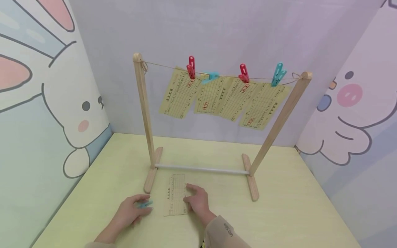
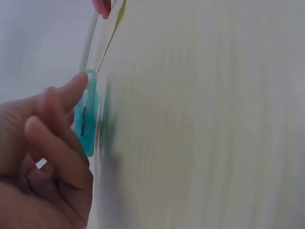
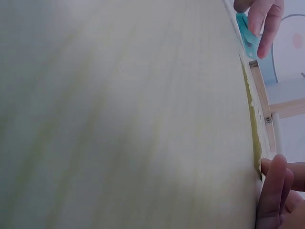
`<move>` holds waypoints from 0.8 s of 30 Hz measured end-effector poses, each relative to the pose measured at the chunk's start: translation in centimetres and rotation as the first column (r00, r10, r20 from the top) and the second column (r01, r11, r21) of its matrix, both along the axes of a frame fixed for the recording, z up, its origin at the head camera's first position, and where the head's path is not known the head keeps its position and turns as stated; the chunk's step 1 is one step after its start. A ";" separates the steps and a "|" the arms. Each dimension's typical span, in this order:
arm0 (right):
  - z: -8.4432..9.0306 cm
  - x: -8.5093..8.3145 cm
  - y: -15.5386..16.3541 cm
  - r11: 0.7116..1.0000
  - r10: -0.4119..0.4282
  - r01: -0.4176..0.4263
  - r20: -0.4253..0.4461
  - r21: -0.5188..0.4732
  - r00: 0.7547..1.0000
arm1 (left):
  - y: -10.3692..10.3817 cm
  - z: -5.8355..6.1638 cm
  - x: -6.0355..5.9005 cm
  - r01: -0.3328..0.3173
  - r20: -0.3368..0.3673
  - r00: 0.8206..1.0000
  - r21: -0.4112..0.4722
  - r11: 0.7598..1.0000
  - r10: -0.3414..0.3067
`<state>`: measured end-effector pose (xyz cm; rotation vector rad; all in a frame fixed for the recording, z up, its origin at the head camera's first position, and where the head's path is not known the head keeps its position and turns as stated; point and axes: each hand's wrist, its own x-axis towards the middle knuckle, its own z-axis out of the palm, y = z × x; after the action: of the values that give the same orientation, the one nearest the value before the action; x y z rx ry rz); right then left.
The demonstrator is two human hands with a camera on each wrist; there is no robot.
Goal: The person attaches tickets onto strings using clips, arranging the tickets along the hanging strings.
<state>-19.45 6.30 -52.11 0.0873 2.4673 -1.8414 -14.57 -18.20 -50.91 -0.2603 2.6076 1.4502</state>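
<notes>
My left hand [image 1: 128,210] holds a teal plastic clothespin [image 1: 144,204] between thumb and fingers, low over the table. The left wrist view shows a fingertip at one end of this clothespin [image 2: 86,114], its spring facing the camera. To its right lies a yellowish printed paper slip [image 1: 177,196], flat with a slightly raised edge. At the slip's right edge is my right hand [image 1: 198,200], thumb and index finger spread apart. From the right wrist, fingertips [image 3: 274,174] meet the slip's edge [image 3: 255,129].
Beyond the hands stands a wooden rack [image 1: 274,132] with a string across its top. Several similar slips [image 1: 181,94] hang there from red clothespins [image 1: 191,68] and teal clothespins [image 1: 278,75]. A pale bar [image 1: 201,168] joins the rack's feet. Cartoon-printed walls surround the table [image 1: 288,206].
</notes>
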 end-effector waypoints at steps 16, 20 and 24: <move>-0.4 -0.2 0.3 0.997 0.011 -0.007 0.048 -0.077 0.999 | 0.5 0.2 -0.1 0.076 -0.063 0.995 -0.040 0.996 -0.079; -0.2 -0.1 0.3 0.997 0.020 -0.017 0.038 -0.077 0.999 | 0.6 0.2 -0.1 0.082 -0.045 0.995 -0.034 0.996 -0.084; 0.0 0.1 0.3 0.997 0.025 -0.023 0.022 -0.069 0.999 | 0.7 0.3 -0.3 0.082 -0.005 0.997 -0.006 0.997 -0.082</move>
<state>-19.38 6.60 -52.14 0.0744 2.3771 -1.9023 -14.86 -17.54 -50.60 -0.1479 2.5941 1.4183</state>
